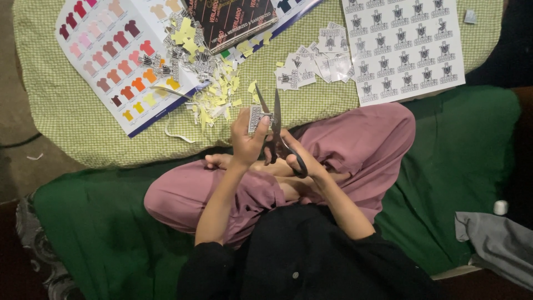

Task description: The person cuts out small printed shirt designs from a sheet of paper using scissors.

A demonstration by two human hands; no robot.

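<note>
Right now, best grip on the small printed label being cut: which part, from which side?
Grip the small printed label on its left half, coming from the left, as the left hand does. The scissors in the right hand bite in along its right edge, so only that side stays free of the blades.

Small rectangular label (257,118), white with dark emblem, pinched in left hand (246,143) at scissor blades. Large white sticker sheet (402,47) top right on green checked cloth: rows of identical black-and-white emblem labels. Loose pile of cut labels (313,65) just left of sheet. More cut labels (183,58) among yellow backing scraps, overlapping white colour chart (114,53) of shirt swatches. Dark printed booklet (233,21) top centre.
</note>
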